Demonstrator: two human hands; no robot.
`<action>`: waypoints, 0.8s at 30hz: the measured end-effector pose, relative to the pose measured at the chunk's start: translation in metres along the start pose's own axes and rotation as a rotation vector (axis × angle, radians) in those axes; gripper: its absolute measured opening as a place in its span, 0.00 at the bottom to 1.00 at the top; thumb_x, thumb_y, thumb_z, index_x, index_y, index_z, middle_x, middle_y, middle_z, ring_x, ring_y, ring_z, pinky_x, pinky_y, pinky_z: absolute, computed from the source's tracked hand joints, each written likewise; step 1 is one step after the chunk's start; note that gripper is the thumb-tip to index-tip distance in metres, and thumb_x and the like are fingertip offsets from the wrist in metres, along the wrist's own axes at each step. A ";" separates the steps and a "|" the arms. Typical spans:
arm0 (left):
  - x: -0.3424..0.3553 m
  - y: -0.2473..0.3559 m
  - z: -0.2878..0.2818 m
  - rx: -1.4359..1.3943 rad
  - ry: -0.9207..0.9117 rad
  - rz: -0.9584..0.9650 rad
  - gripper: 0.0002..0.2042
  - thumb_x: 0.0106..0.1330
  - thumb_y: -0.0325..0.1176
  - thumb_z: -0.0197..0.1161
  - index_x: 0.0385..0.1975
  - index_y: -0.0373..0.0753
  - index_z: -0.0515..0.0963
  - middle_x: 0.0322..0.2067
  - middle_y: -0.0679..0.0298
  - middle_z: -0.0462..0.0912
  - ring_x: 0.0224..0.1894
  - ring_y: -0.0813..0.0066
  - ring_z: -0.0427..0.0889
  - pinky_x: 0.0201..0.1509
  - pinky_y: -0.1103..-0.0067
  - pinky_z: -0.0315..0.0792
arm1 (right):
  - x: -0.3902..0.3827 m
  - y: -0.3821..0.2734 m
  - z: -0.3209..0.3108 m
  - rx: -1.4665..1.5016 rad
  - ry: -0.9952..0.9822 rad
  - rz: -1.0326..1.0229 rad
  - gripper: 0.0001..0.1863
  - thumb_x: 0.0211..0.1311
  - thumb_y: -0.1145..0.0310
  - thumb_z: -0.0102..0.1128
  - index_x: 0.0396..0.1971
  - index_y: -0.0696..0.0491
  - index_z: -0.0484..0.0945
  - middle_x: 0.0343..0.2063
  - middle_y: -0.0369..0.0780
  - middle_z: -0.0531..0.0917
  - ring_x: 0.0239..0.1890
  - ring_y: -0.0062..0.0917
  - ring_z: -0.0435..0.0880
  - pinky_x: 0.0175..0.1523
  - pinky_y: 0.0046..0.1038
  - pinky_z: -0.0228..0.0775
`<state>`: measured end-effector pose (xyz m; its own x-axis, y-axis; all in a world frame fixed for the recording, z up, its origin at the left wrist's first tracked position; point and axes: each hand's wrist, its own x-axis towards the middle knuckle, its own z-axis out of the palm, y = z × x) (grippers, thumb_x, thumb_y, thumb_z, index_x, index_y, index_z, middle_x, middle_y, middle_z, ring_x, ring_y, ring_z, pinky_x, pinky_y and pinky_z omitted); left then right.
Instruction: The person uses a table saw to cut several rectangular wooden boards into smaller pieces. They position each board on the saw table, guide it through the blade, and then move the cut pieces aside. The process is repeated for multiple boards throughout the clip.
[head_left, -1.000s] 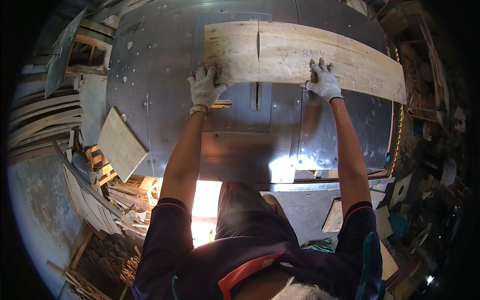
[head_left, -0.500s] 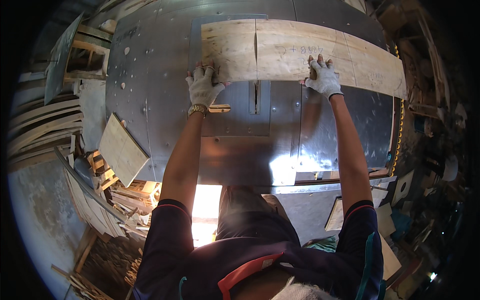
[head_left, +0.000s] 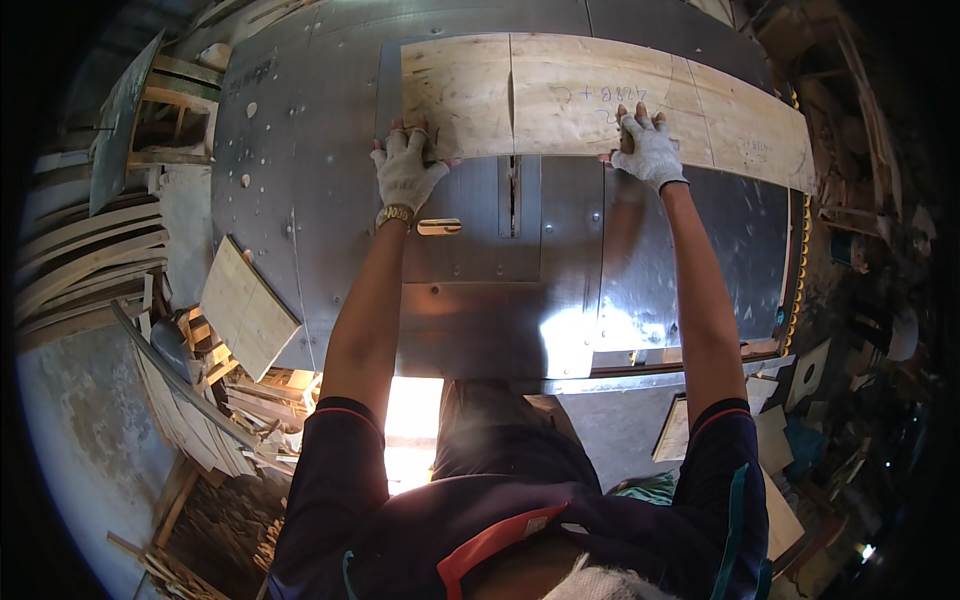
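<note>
A long pale plywood board [head_left: 590, 75] with pencil-like marks lies across a grey metal machine table [head_left: 480, 330]. My left hand [head_left: 405, 178], in a white fingerless glove, rests at the board's near edge towards its left end, fingers spread. Further right, my right hand [head_left: 650, 155], gloved alike, lies with spread fingers on the same edge. Both thumbs point inward along that edge. Between the hands, a narrow slot [head_left: 513, 200] with a thin dark upright part in it runs towards me. A dark line on the board [head_left: 512, 80] is in line with this slot.
An oblong opening [head_left: 438, 228] sits in the table near my left wrist. A plywood offcut [head_left: 248, 308] leans at the table's left edge. Curved wood strips [head_left: 95, 260] are stacked far left, and scrap wood [head_left: 215, 535] lies lower left. Yellow scalloped trim [head_left: 800, 270] lines the right edge.
The board has shifted slightly away from me, and both hands have moved a little with it. More of the slot shows below its near edge.
</note>
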<state>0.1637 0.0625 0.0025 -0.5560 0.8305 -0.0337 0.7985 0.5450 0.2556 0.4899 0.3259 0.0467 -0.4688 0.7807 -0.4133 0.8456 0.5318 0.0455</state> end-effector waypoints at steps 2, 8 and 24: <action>0.004 -0.001 0.002 0.009 0.016 0.012 0.48 0.55 0.66 0.72 0.77 0.58 0.65 0.74 0.51 0.66 0.77 0.45 0.60 0.82 0.54 0.47 | 0.003 0.000 -0.001 0.007 0.016 -0.001 0.62 0.45 0.28 0.75 0.80 0.31 0.57 0.83 0.39 0.50 0.83 0.55 0.45 0.76 0.69 0.49; 0.009 -0.005 0.010 0.006 0.067 0.055 0.48 0.55 0.67 0.72 0.76 0.55 0.66 0.72 0.50 0.68 0.80 0.57 0.59 0.81 0.49 0.47 | 0.006 0.000 -0.003 -0.005 0.032 -0.003 0.59 0.47 0.29 0.75 0.79 0.32 0.58 0.83 0.39 0.51 0.82 0.55 0.48 0.77 0.66 0.51; 0.048 -0.030 0.009 -0.018 0.061 0.004 0.42 0.58 0.59 0.72 0.74 0.53 0.70 0.74 0.54 0.67 0.75 0.54 0.64 0.81 0.55 0.48 | 0.016 -0.012 -0.019 0.028 0.039 0.030 0.59 0.45 0.28 0.76 0.78 0.33 0.62 0.82 0.39 0.54 0.82 0.53 0.48 0.78 0.68 0.49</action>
<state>0.1154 0.0871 -0.0153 -0.5661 0.8239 0.0261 0.7969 0.5390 0.2729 0.4671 0.3383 0.0570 -0.4522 0.8085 -0.3765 0.8661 0.4990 0.0313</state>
